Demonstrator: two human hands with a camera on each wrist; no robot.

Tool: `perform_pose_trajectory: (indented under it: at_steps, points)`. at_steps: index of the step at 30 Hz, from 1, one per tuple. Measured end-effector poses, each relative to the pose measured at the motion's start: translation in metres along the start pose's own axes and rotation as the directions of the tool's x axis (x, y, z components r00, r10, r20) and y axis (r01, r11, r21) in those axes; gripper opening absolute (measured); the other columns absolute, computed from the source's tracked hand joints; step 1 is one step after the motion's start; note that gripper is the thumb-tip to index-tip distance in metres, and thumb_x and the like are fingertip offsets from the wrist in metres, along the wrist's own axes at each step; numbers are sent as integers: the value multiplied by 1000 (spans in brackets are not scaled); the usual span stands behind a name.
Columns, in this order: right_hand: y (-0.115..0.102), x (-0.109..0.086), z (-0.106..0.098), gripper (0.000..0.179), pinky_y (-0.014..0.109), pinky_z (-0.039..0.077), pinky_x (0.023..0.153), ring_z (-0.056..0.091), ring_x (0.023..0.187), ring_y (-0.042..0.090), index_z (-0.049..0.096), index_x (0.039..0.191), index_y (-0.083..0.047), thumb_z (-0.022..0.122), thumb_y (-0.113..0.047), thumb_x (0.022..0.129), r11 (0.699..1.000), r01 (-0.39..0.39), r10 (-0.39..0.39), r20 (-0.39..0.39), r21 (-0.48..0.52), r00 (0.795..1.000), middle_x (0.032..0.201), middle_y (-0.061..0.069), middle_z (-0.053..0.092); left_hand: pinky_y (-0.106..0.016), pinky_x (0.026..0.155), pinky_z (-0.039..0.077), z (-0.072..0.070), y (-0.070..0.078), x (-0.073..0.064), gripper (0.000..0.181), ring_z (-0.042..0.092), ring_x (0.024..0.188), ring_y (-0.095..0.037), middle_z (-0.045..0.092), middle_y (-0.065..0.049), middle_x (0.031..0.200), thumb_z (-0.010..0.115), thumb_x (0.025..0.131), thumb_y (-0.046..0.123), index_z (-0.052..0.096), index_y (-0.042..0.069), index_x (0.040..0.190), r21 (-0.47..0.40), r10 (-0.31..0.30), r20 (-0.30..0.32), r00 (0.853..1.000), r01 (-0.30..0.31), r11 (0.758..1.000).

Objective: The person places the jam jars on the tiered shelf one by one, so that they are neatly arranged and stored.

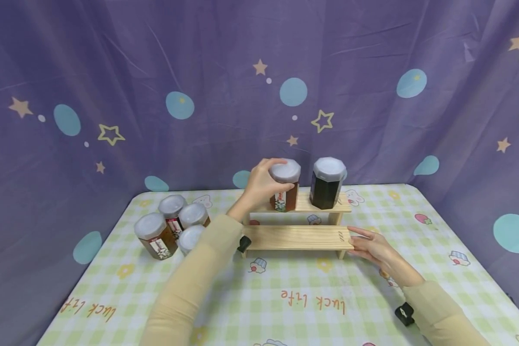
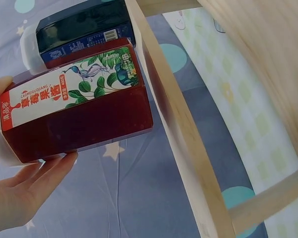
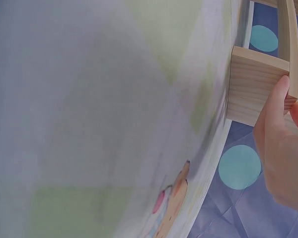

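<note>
Presently, your left hand (image 1: 259,185) grips the red jar (image 2: 84,119) around its white lid (image 1: 288,171), at the left part of the upper board (image 1: 304,203); I cannot tell if its base rests fully on the wood. Your right hand (image 1: 375,250) pinches the right end of the lower board (image 1: 291,237) between thumb and fingers. To the right of the red jar, a dark jar (image 1: 326,193) stands upright on the same upper board. I think the first danger is the front edge: if you release while the base is partly over it, the red jar may tip towards you. A pull from your right hand could also shake both jars. Farther left, four jars (image 1: 152,229) stand close together on the tablecloth (image 1: 311,281). Your left sleeve (image 1: 194,271) passes before the nearest one; whether they touch, I cannot see, but a low return of the arm might knock it.
</note>
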State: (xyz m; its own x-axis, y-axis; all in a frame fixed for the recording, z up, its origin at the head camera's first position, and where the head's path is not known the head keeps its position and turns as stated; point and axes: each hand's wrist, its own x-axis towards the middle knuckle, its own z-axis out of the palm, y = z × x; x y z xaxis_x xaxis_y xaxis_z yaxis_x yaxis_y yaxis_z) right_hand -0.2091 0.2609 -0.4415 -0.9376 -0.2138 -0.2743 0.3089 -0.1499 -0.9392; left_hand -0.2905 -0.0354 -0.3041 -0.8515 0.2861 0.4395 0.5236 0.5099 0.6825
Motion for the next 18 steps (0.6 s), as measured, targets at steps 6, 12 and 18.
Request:
perform_pose_trajectory:
  at_steps: [6, 12, 18]
  points:
    - [0, 0, 0, 62, 32, 49, 78, 63, 81, 15, 12, 138, 7, 49, 0, 88, 1000, 2, -2, 4, -3, 1000, 91, 2, 61, -32, 74, 46, 7, 0, 6, 54, 50, 96, -24, 54, -10, 108, 79, 63, 23, 60, 13, 113, 0, 2, 3, 1000, -2, 1000]
    - [0, 0, 1, 63, 34, 48, 80, 63, 82, 15, 13, 138, 6, 50, -2, 88, 1000, -6, 5, -16, -14, 1000, 91, 1, 61, -34, 75, 45, 13, 1, 11, 54, 49, 97, -25, 54, -10, 107, 78, 64, 24, 59, 14, 113, 14, -12, 7, 1000, 12, 1000]
    - [-1, 0, 2, 63, 34, 48, 80, 63, 82, 15, 14, 138, 6, 51, -3, 88, 1000, -9, 8, -24, -17, 1000, 91, 1, 61, -32, 73, 46, 17, 0, 15, 53, 50, 95, -25, 53, -10, 107, 78, 64, 25, 59, 15, 113, 16, -19, 5, 1000, 19, 1000]
